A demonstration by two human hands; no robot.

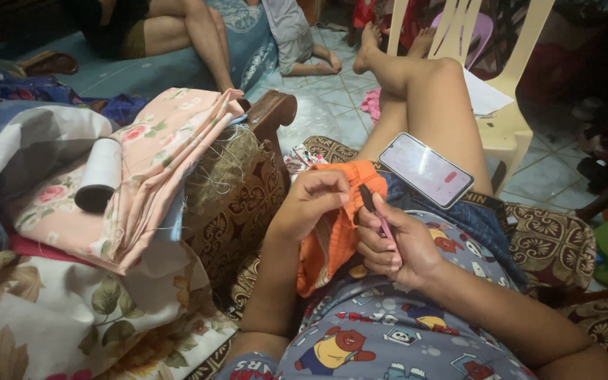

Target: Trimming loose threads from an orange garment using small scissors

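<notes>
On the lap, the left hand (311, 200) is pinching orange fabric (336, 225) taut while the right hand's (395, 243) grip is closing around a small seam ripper (374, 207), likely picking stitches; steady aim comes next.

Bare arms and legs; blue cartoon-print garment (388, 331), perhaps pyjamas; no visible rings.

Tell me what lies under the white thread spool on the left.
The white thread spool rests on a folded pink floral cloth, which lies over more fabrics piled beside the carved sofa arm. Whatever sits beneath that pile is covered and cannot be seen.
</notes>
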